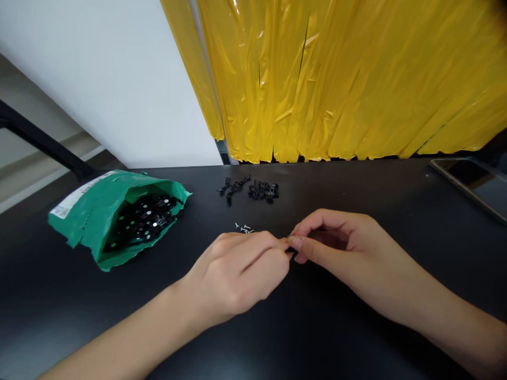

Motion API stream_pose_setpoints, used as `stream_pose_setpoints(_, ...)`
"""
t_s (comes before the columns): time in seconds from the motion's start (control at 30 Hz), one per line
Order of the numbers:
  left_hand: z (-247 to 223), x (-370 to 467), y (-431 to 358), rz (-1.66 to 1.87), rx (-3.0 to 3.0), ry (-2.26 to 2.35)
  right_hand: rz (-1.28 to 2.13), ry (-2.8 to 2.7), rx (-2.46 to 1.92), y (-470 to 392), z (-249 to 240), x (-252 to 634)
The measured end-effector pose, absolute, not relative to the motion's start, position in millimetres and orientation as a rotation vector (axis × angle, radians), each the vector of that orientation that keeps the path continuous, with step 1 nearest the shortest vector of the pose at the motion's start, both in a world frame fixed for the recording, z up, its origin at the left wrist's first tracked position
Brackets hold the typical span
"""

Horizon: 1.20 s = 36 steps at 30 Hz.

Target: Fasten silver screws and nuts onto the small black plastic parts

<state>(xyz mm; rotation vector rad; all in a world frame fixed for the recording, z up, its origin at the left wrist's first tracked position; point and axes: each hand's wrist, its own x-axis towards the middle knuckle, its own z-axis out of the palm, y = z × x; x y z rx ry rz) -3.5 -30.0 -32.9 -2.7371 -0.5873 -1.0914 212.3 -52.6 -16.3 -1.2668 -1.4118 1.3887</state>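
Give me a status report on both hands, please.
Left hand, right hand meeting at fingertips; anything pinched unclear. Small screws beyond left hand. Green bag aside, left.

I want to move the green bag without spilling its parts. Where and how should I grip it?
Probably by the upper mouth edge of the green bag, pinched from above with the left hand, the nearer one. The bag lies on its side, mouth gaping toward the hands, with black parts near the opening; lifting by the closed end could spill them.

bag (85, 211): green | curtain (317, 79): yellow | clips (262, 190): black | screws (247, 227): silvery
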Motion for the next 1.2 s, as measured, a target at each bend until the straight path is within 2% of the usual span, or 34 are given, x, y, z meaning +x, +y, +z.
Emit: stream_pose_setpoints(1.2,-32.1,-2.3,-31.5,-1.070,-2.716,-0.626,1.538,-1.314,-1.217,-53.7,-17.4,212.2)
